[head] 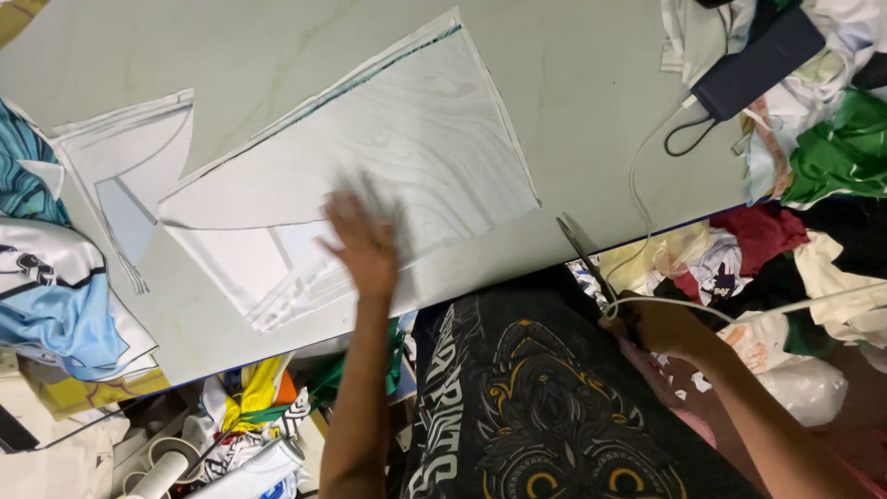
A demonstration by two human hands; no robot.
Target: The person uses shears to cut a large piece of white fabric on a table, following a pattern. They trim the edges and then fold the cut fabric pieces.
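On the pale table [573,111], left hand [365,245] fingers spread flat on white fabric [388,139]; right hand [661,325] grips scissors [584,248].

The fabric panel [370,148] is pale white with faint grey swirls and a dark teal edge stripe. The table [573,102] is pale grey-green. The scissors [584,251] are dark. At the right lie green cloth [845,148], red cloth [767,231] and a navy power bank [758,63].
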